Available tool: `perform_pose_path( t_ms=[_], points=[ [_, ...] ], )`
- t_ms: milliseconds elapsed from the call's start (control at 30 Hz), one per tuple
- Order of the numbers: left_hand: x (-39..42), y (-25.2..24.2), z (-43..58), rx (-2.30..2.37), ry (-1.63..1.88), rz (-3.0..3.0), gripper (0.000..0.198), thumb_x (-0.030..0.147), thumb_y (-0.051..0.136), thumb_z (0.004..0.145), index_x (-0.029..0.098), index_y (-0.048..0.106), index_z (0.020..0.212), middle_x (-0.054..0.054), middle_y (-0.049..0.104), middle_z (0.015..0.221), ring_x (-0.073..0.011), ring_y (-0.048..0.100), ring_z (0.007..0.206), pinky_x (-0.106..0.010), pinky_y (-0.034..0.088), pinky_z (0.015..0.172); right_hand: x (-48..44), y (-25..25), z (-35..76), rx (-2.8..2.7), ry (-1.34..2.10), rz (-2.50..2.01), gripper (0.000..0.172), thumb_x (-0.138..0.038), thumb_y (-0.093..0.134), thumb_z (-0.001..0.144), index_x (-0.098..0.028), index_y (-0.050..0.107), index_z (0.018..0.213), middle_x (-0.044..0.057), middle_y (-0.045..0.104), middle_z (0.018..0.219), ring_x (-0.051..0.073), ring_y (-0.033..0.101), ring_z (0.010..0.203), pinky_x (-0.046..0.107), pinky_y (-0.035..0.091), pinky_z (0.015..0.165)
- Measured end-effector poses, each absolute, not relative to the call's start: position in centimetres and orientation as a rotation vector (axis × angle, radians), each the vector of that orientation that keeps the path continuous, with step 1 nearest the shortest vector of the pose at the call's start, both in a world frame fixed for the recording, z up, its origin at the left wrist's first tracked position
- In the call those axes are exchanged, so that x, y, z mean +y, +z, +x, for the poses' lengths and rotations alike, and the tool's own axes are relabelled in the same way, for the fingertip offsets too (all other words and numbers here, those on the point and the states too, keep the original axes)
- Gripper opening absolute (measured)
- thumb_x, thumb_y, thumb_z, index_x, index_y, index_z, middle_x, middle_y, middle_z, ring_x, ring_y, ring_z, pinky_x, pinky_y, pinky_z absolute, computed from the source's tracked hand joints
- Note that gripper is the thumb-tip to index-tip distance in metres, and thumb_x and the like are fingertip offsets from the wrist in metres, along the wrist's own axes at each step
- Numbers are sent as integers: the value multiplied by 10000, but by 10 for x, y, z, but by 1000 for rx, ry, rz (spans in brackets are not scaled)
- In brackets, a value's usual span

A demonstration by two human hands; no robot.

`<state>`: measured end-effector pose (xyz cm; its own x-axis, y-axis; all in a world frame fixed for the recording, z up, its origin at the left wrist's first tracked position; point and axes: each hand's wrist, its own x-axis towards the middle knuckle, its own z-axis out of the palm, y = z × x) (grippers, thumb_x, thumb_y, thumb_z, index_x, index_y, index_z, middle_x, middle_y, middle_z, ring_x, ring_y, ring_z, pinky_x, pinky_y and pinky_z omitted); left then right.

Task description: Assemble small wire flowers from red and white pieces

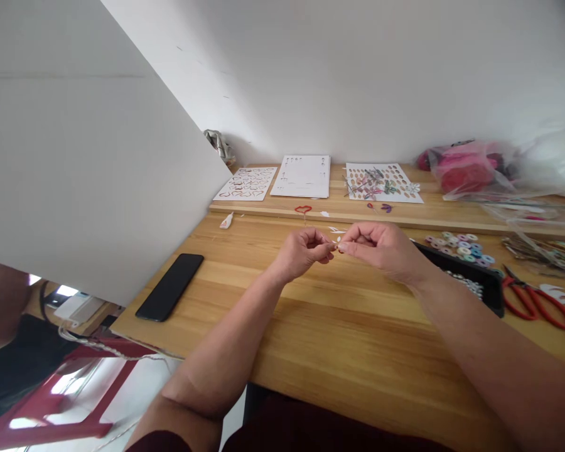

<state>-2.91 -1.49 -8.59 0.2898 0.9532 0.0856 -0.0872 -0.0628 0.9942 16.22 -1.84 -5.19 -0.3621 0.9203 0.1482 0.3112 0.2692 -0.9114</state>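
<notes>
Firstly, one tiny piece, too small for me to identify: located above the middle of the worktop, between the two hands, largely covered by fingertips.

Left hand: thumb and index finger pinching the tiny piece from its left side; remaining fingers curled, partly hidden from my view. Wrist nearly straight; left forearm slanting up from the near edge, elbow bent.

Right hand: thumb and index finger pinching the same piece from the right, knuckles uppermost, other fingers folded behind. Right forearm slanting in from the lower right corner, elbow out of frame.

Black tray: partly screened by the right forearm; I make out pale beads inside, their full extent concealed.

Pliers, red-handled: beside the tray.

White slips: just behind the fingertips, partly obscured, shapes unclear to me.

Red outline shape: behind the left hand, its thin stem running down towards that hand.

Clear bag: cut off at the right edge, contents blurred.

Second person: far left, cropped and mostly behind the partition.
</notes>
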Motion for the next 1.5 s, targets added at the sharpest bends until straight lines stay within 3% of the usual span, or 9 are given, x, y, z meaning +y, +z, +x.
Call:
perform_pose_path(
  t_ms=[233,400,600,767,900,1200,1333,1500],
  points=[
    [-20,-85,-30,720,897,1321,339,402,811,724,120,656,830,-30,668,703,-89,603,610,-235,484,627,-3,-61,169,-1735,1108,-1094,289,-451,772,745,-176,687,725,-43,442,525,81,313,496,275,194,486],
    [-16,-88,-33,681,1018,1247,314,404,798,745,138,643,807,-10,661,713,-72,576,606,-223,468,630,4,-79,164,-1450,1467,-1075,388,-496,840,635,-173,637,705,-49,487,537,59,316,456,256,196,459],
    [-10,-90,-30,774,1226,1136,342,411,810,705,139,615,775,-1,648,695,-73,574,621,-217,467,631,0,-87,155,-1375,1706,-1025,375,-419,859,622,-187,566,658,-81,394,504,53,300,441,241,199,459],
    [-6,-91,-30,903,1317,1151,345,399,810,686,137,600,765,-4,650,676,-85,592,627,-230,479,639,-10,-74,154,-1637,1443,-1060,338,-459,786,718,-183,596,669,-67,392,519,68,280,473,259,169,470],
    [-11,-88,-30,908,1189,1264,325,384,804,704,122,619,760,-10,648,662,-76,573,588,-231,471,625,-16,-60,160,-1772,1173,-1084,275,-433,733,793,-179,655,723,-52,399,534,82,280,504,281,159,502],
    [-21,-85,-30,683,942,1302,304,375,812,731,127,659,817,-20,663,682,-92,603,619,-245,484,648,-7,-62,165,-1768,1071,-1109,270,-431,737,787,-171,681,742,-21,502,560,86,344,516,271,211,497],
    [-18,-86,-31,633,1030,1245,269,364,794,760,133,662,797,-5,647,683,-73,570,607,-225,456,632,1,-73,165,-1579,1310,-1091,353,-489,804,694,-165,665,723,-45,468,536,62,292,473,259,179,468],
    [-14,-86,-31,651,1141,1135,306,382,816,725,137,635,755,1,643,690,-61,542,587,-215,438,617,2,-84,158,-1353,1640,-1060,351,-432,853,623,-177,619,682,-69,423,497,54,311,444,242,203,456]
  ],
)
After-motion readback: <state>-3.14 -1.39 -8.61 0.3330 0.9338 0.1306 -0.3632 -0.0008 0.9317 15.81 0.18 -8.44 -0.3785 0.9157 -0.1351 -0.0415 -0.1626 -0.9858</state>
